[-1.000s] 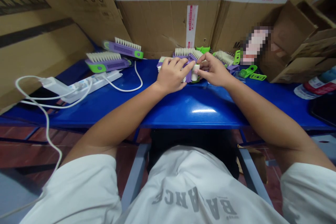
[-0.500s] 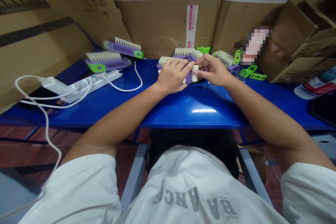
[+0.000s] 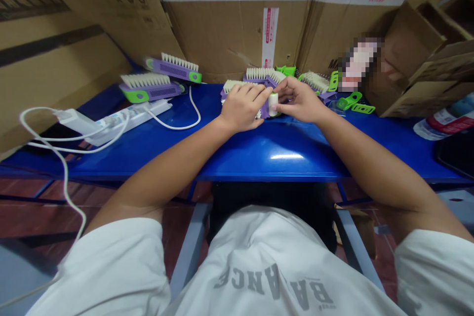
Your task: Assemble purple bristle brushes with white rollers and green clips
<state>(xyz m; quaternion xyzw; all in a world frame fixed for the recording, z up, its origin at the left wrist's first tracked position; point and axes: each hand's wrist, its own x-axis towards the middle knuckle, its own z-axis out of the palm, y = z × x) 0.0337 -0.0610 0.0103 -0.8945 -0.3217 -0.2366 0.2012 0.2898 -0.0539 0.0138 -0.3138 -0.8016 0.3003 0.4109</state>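
Nearest the camera there's a white T-shirt with grey lettering, then 2 bare forearms reaching across a glossy blue metal table. The left hand is curled over a purple-and-green plastic brush with cream bristles, fingers closed around it and the index finger stretched toward the middle. The right hand has its thumb and fingertips pinched on a small white cylinder, which sits right against the brush, near the table's far side.

Honestly, the weak spot is that pinch: a slight loosening could drop the smooth-looking cylinder, and it could roll on that shiny top. It's crowded too, so a wide elbow or wrist could bump the other bristled brushes just behind. Further left are 2 more purple-and-green brushes and a white power strip with its cable. Bright green plastic clips lie to the right, against a cardboard wall.
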